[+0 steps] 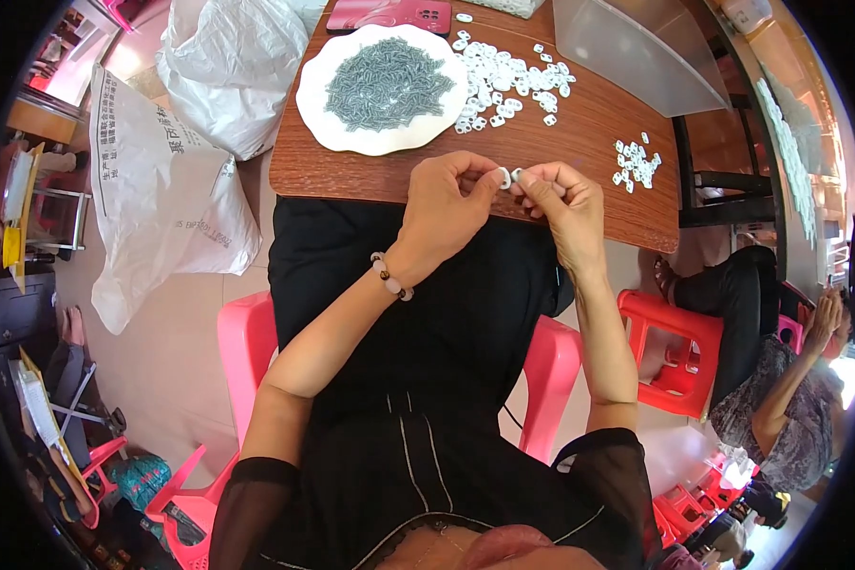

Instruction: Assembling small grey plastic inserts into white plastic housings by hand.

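White piece (505, 180) was pinched at upper centre by closed fingertips of left hand (444, 207) and right hand (576, 211), its completion unclear | larger white heap (505, 80) and grey parts (389, 84), upper centre, apparently remained undone | smaller white cluster (637, 164), upper right, was possibly finished.

Includes pink phone (389, 15) flat on brown table (603, 133), far edge; printed white sack (161, 218) and second white sack (228, 66), floor (180, 370), left; pink chair (245, 342); red stool (674, 318), right; seated person (774, 404) in patterned top (784, 451), beyond stool.
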Demonstrator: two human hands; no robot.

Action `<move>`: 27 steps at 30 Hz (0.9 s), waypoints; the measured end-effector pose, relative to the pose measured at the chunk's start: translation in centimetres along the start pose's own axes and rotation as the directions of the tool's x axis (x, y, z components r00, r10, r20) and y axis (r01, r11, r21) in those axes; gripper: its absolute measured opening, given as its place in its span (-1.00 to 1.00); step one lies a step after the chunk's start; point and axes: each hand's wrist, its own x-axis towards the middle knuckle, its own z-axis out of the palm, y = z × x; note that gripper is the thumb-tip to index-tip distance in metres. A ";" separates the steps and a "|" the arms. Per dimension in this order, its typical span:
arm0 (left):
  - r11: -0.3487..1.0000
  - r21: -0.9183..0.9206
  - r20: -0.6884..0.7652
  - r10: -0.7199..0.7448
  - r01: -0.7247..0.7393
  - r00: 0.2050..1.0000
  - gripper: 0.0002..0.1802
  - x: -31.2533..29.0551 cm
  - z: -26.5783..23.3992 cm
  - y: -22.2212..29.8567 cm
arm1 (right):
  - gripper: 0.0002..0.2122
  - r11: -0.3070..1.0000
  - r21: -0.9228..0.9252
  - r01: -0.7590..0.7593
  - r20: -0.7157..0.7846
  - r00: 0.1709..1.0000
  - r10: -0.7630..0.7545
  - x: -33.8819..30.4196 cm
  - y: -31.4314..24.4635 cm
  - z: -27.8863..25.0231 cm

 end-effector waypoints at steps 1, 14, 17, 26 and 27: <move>0.999 0.046 -0.010 -0.012 0.012 1.000 -0.81 0.2 0.0 0.0 | -0.88 1.000 0.001 0.000 -0.001 1.000 0.000 0.1 0.1 -0.3; 0.885 0.418 0.007 0.225 -0.207 0.974 -0.84 1.2 0.5 0.2 | -0.93 0.993 0.105 0.046 -0.076 0.996 -0.038 -0.5 0.2 -0.6; 0.960 0.196 -0.087 0.222 -0.202 0.971 -0.85 0.6 0.3 0.3 | -0.90 0.987 0.099 0.126 -0.055 0.991 -0.121 -1.0 -0.8 -0.2; 0.976 -0.186 0.200 -0.076 0.114 0.977 -0.77 -1.4 -0.2 2.8 | -0.85 0.936 -0.116 0.332 -0.134 0.929 -0.346 -2.6 -1.2 1.2; 0.974 -0.199 0.193 -0.066 0.105 0.979 -0.77 -1.4 -0.2 2.8 | -0.83 0.863 -0.278 0.422 -0.085 0.884 -0.460 -2.6 -1.3 1.0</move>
